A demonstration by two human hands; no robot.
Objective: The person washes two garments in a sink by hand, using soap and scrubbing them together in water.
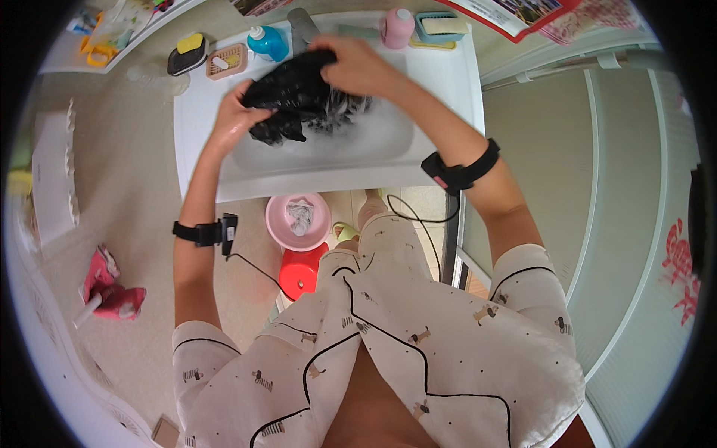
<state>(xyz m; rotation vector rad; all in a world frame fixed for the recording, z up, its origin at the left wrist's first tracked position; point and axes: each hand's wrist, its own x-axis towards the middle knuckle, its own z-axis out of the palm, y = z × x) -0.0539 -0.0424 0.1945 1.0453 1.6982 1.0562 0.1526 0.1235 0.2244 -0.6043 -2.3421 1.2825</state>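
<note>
A wet black cloth or garment (294,84) is stretched between my two hands above a white sink basin (386,143) with cloudy, soapy water. My left hand (235,115) grips its left edge, thumb towards the front. My right hand (355,64) pinches its upper right part. The lower folds hang close to the water, and whether they touch it I cannot tell. Behind the cloth, a grey faucet (302,28) shows in part.
Along the sink's back rim stand a blue pump bottle (269,43), a pink bottle (398,28) and soap dishes (226,60). Below the sink are a pink basin (271,224) holding a pale cloth and a red stool (299,271). Cables hang from both arm straps.
</note>
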